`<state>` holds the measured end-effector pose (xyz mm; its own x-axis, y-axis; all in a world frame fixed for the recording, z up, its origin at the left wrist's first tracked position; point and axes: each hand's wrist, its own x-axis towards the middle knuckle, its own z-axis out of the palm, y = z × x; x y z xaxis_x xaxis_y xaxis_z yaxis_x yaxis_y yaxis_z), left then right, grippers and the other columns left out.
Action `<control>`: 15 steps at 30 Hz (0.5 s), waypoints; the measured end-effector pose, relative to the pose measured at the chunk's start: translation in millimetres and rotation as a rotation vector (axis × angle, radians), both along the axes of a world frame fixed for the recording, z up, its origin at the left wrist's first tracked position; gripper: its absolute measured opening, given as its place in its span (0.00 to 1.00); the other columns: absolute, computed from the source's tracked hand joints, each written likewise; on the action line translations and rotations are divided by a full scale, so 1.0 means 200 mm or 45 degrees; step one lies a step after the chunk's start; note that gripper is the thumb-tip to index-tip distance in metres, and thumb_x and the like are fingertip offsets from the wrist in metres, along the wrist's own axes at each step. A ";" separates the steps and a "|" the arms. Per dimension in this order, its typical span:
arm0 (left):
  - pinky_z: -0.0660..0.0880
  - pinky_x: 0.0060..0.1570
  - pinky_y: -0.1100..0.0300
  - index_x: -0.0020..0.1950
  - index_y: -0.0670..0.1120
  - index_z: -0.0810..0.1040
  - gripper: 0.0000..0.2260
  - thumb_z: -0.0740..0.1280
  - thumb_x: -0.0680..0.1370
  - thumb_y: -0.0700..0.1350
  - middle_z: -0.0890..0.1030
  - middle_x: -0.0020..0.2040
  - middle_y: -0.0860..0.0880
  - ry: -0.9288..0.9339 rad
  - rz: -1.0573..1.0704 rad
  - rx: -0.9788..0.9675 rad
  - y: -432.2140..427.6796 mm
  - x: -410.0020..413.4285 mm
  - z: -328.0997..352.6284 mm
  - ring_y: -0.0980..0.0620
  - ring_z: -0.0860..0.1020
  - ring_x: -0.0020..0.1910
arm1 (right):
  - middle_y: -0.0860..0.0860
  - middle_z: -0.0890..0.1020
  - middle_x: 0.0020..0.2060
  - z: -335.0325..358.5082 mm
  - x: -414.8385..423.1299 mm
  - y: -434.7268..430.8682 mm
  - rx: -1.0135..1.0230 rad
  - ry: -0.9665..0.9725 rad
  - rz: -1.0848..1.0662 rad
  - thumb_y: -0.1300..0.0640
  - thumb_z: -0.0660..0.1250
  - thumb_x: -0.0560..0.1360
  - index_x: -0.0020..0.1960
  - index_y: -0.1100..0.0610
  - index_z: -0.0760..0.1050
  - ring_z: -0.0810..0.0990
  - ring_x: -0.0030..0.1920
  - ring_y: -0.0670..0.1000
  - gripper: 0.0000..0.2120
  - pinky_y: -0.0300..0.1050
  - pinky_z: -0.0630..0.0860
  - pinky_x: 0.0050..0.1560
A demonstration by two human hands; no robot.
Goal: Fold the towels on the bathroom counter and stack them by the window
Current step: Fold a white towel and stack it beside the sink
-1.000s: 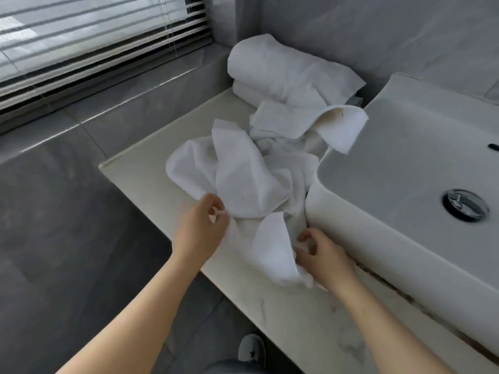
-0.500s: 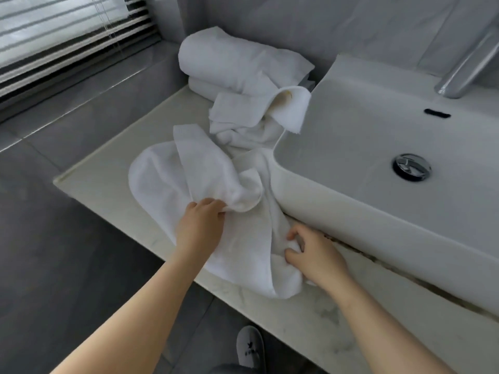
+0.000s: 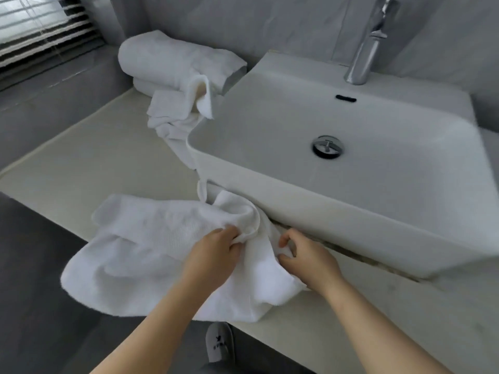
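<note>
A crumpled white towel (image 3: 151, 255) lies at the front edge of the pale counter (image 3: 89, 168), part of it hanging over the edge. My left hand (image 3: 213, 257) grips a bunched fold near its middle. My right hand (image 3: 307, 260) pinches the towel's right side, close to the basin's front wall. A thin twisted strip of white cloth (image 3: 186, 149) runs back along the basin's corner to another loose towel (image 3: 175, 109). Behind that lies a pile of folded white towels (image 3: 167, 60) by the wall, near the window.
A white rectangular basin (image 3: 351, 168) with a metal drain (image 3: 327, 146) and chrome tap (image 3: 367, 49) fills the right side. Window blinds (image 3: 40, 25) are at the top left above a grey sill. A slippered foot (image 3: 219, 341) shows below on the grey floor.
Both hands have dragged the crumpled towel toward the front edge, away from the pile at the back. A strip of cloth has stretched out behind it. The view has swung right.
</note>
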<state>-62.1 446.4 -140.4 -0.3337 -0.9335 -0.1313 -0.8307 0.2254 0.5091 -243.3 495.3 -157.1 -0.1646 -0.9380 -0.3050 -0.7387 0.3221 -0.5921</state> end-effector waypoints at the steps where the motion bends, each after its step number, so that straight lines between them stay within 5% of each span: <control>1: 0.70 0.39 0.59 0.46 0.43 0.74 0.09 0.58 0.80 0.46 0.78 0.42 0.49 0.041 -0.014 0.007 0.05 -0.08 0.00 0.50 0.76 0.41 | 0.43 0.69 0.31 0.00 -0.07 0.06 0.002 0.000 -0.018 0.51 0.65 0.71 0.49 0.46 0.69 0.71 0.39 0.49 0.08 0.39 0.62 0.31; 15: 0.66 0.32 0.67 0.38 0.47 0.71 0.10 0.61 0.79 0.47 0.75 0.35 0.54 0.258 -0.338 0.168 0.73 -1.03 -0.06 0.58 0.71 0.33 | 0.47 0.73 0.27 0.00 -0.99 0.93 0.061 -0.030 -0.547 0.52 0.69 0.70 0.36 0.52 0.70 0.72 0.31 0.47 0.09 0.43 0.66 0.34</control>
<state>-268.5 592.7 -151.5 -0.5936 -0.7904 -0.1512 -0.6315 0.3410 0.6964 -440.3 681.6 -157.0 -0.5295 -0.7704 -0.3551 -0.5178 0.6251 -0.5840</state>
